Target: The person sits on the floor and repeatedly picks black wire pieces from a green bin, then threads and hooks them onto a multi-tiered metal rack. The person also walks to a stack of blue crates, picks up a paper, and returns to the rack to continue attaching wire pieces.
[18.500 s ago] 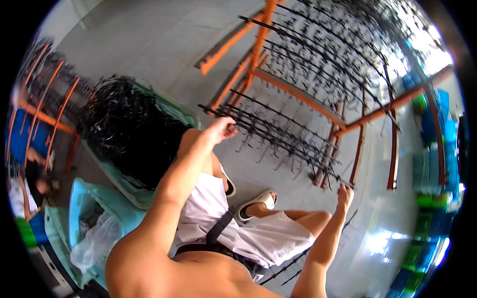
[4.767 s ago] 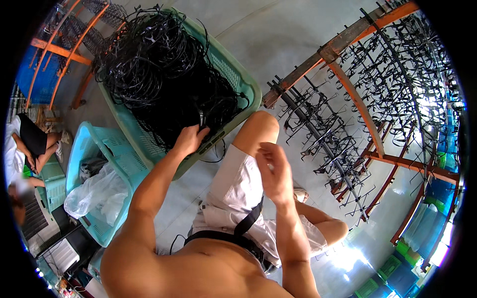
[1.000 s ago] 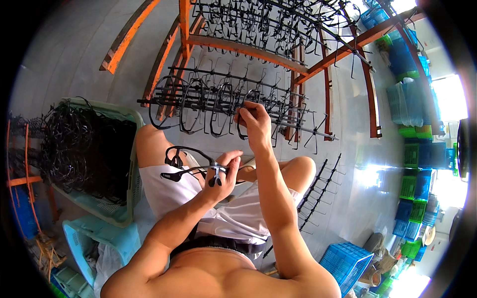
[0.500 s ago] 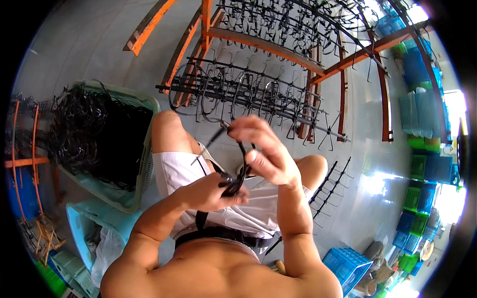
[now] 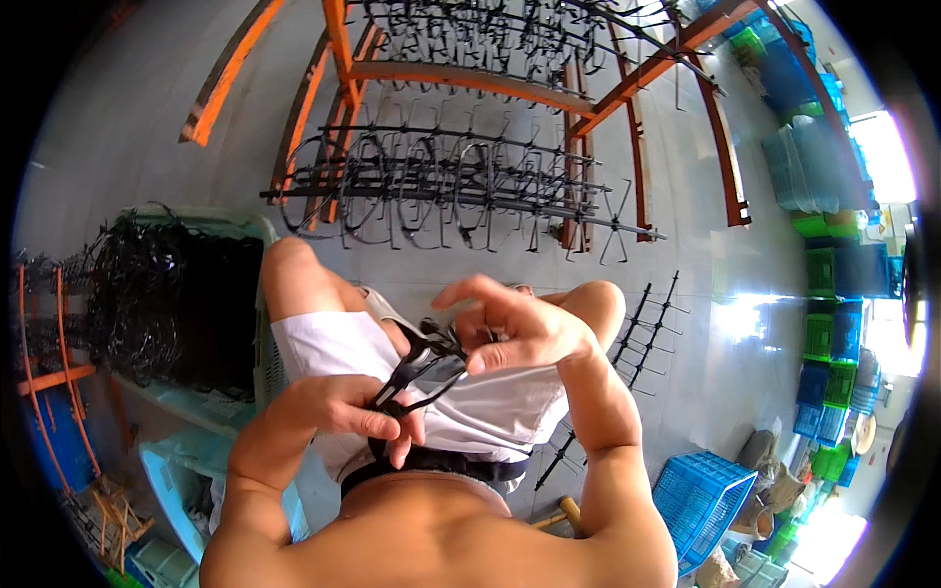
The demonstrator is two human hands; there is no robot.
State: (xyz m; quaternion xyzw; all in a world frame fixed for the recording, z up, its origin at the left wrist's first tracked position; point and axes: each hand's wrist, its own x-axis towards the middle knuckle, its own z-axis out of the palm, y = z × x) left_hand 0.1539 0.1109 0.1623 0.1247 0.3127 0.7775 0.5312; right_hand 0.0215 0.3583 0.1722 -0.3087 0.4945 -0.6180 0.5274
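Note:
A glossy black looped piece (image 5: 423,367), made of narrow curved strips, lies slantwise between my hands above my lap; its exact kind I cannot make out. My left hand (image 5: 365,416) grips its lower end, with the thumb on top and the fingers curled beneath. My right hand (image 5: 520,333) is at the upper end, thumb and bent fingers closed around a dark part there, the index finger raised. The right fingertips partly hide this end. Both hands are above the white shorts (image 5: 490,407).
An orange rack (image 5: 470,81) stands ahead, with hooked black rods (image 5: 441,191) carrying black loops. A pale green basket (image 5: 263,323) of black strips is at the left, above a light blue bin (image 5: 172,470). More hooked rods (image 5: 642,338) and a blue crate (image 5: 701,500) are at the right.
The view has shifted. My left hand has moved left, and my right hand has come down to the black piece's upper end. The piece, more upright before, now slants between them.

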